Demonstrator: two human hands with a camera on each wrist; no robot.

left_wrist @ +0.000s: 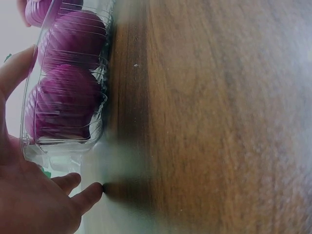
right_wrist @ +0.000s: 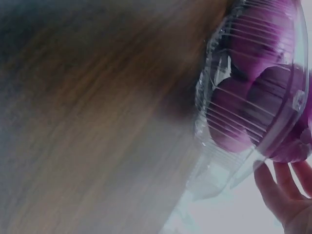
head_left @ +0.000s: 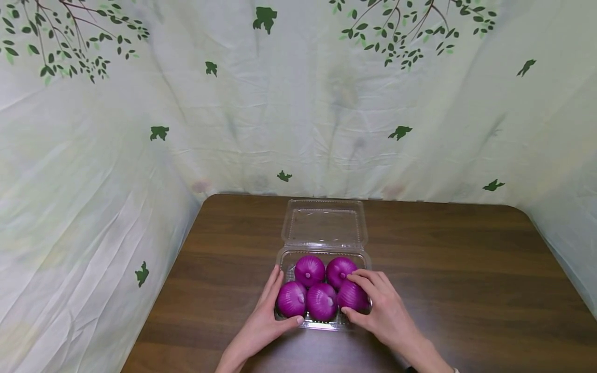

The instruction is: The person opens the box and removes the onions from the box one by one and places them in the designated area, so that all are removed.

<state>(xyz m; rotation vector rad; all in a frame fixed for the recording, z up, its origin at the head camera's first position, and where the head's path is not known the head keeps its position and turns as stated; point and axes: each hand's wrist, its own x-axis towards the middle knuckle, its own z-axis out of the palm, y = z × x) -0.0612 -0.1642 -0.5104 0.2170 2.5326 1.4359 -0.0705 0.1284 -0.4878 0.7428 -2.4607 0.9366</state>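
Observation:
A clear plastic clamshell box [head_left: 322, 326] lies on the table with its lid [head_left: 324, 225] folded back, away from me. Several purple-red onions fill its base, two in the far row and three in the near row. My left hand [head_left: 263, 313] holds the box's near left corner, thumb over the front rim and fingers along the left side. In the left wrist view, two fingertips [left_wrist: 87, 197] reach down close to the tabletop. With thumb and fingers, my right hand [head_left: 384, 308] grips the near right onion [head_left: 352, 295], which sits inside the box.
The brown wooden table [head_left: 466, 269] extends to both sides of the box. Behind it and along the sides hangs a pale cloth [head_left: 322, 129] printed with leaves and birds. The raised lid lies near the table's far edge.

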